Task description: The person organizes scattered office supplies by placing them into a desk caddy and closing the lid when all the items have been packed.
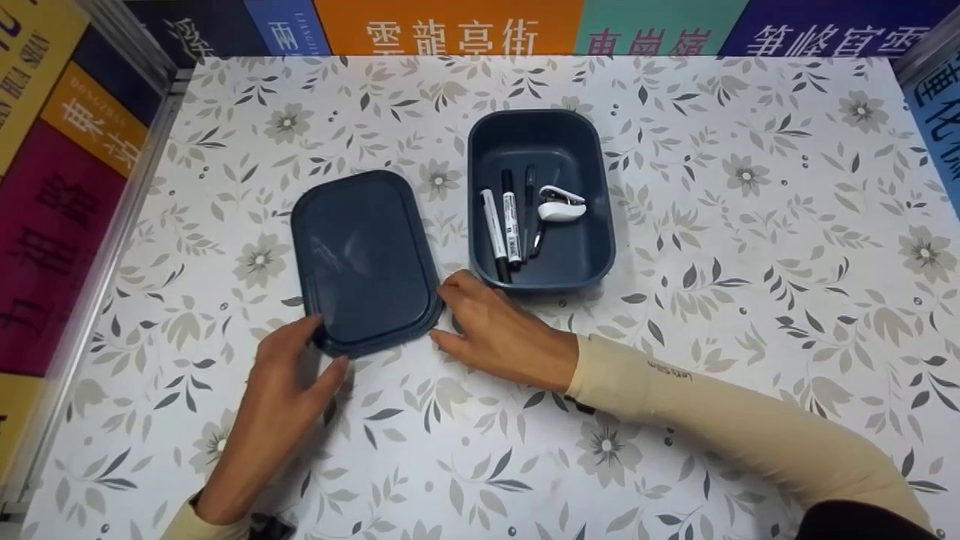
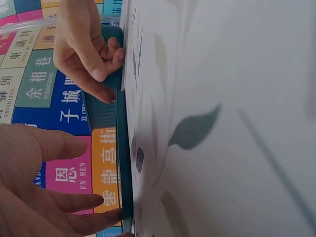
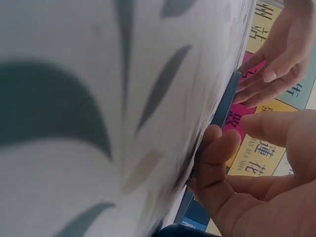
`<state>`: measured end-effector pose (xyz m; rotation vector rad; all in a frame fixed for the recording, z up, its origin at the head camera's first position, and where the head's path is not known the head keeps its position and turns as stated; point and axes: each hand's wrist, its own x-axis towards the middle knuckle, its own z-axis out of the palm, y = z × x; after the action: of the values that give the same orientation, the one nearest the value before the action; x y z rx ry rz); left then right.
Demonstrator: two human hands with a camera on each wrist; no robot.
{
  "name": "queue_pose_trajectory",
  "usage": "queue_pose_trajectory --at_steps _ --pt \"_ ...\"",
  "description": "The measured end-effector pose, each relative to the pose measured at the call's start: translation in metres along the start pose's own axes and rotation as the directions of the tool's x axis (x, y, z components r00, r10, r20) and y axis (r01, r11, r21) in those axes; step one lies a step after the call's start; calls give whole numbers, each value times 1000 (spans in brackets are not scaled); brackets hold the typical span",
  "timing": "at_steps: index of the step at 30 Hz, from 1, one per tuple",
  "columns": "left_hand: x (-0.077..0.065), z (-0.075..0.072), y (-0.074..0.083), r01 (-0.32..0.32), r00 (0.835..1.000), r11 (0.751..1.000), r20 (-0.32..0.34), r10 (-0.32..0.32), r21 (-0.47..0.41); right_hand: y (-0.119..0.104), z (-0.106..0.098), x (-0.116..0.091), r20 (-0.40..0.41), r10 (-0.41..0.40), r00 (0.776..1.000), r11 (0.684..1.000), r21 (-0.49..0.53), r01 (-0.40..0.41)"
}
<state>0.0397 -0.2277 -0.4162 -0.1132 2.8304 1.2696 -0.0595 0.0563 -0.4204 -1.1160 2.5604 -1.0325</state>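
Note:
A dark blue rectangular lid point(image 1: 367, 262) lies flat on the table, slightly turned. My left hand point(image 1: 285, 405) is at its lower left corner, fingertips at the edge and thumb spread apart. At the lid's lower right edge, my right hand point(image 1: 499, 330) touches the rim with loosely bent fingers; the right wrist view shows them against the lid edge point(image 3: 224, 106). Just beyond that hand stands an uncovered dark blue box point(image 1: 566, 262). Inside it are a white marker point(image 1: 493, 225), a black-and-white marker point(image 1: 511, 229), a dark pen point(image 1: 529, 199) and a small white stapler-like item point(image 1: 562, 206).
A white tablecloth point(image 1: 720, 300) with grey leaves and flowers covers the table. Colourful panels with large characters point(image 1: 450, 30) line the back and the left side. A pale rail point(image 1: 112, 247) runs along the left edge.

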Motion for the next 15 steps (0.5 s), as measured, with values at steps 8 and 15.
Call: queue_pose_trajectory --at_steps 8,15 --pt "-2 3 1 -17 999 998 46 14 68 -2 1 1 29 74 997 994 -77 -72" --pt "-1 -3 2 93 992 993 75 -98 70 -4 1 5 59 129 990 985 -125 -121"
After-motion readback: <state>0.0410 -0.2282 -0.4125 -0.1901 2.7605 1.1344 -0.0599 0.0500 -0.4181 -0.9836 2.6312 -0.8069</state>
